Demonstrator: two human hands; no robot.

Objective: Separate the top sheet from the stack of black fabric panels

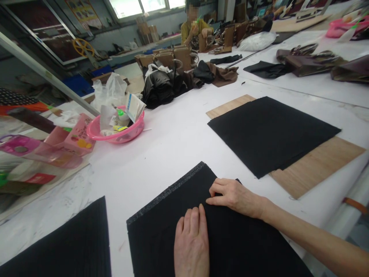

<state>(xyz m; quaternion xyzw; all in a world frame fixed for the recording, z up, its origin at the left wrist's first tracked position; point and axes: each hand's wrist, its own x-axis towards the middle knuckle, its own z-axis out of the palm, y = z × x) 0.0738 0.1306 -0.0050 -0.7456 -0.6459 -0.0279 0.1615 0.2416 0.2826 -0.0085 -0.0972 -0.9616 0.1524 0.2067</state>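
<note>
Under both hands, half-hidden black fabric stack

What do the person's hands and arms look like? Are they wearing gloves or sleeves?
No gloves and no sleeves in view. The left hand and the right hand are bare, and the right forearm is bare as far as it shows. No rings, watch or bracelet can be seen. The fingernails look short and plain.

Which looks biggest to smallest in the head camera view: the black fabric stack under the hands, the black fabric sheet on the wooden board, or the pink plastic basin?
1. Black fabric stack under both hands, though nearness to the camera inflates it.
2. Black fabric sheet on the wooden board.
3. Pink plastic basin, clearly smallest.
</note>
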